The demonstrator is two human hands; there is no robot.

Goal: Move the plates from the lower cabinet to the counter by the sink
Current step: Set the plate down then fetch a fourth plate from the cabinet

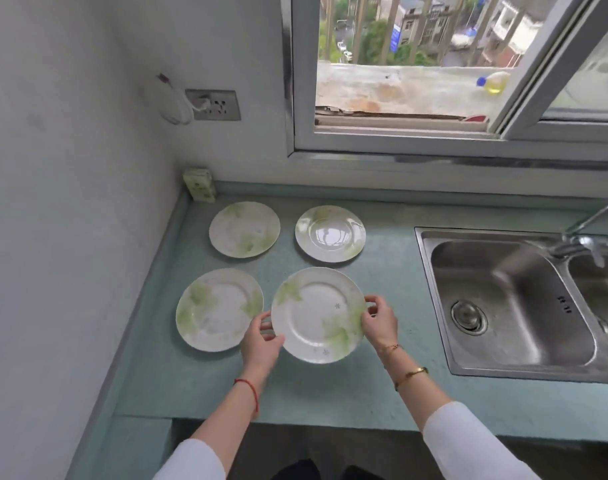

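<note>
My left hand (261,344) and right hand (378,323) pinch opposite rims of the round white green-leafed ceramic plate (318,313) over the teal counter (399,306) beside the steel sink (503,299); rigid, glossy, breakable, best gripped at its edges.

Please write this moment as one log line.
left hand + right hand: holding front-right plate | counter: three other plates | sink: right

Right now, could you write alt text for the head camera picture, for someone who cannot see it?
Two hands, left hand and right hand, hold a green-leaf plate by opposite edges over a teal counter. Three matching plates lie flat nearby. A steel sink sits to the right, below an open window.
</note>
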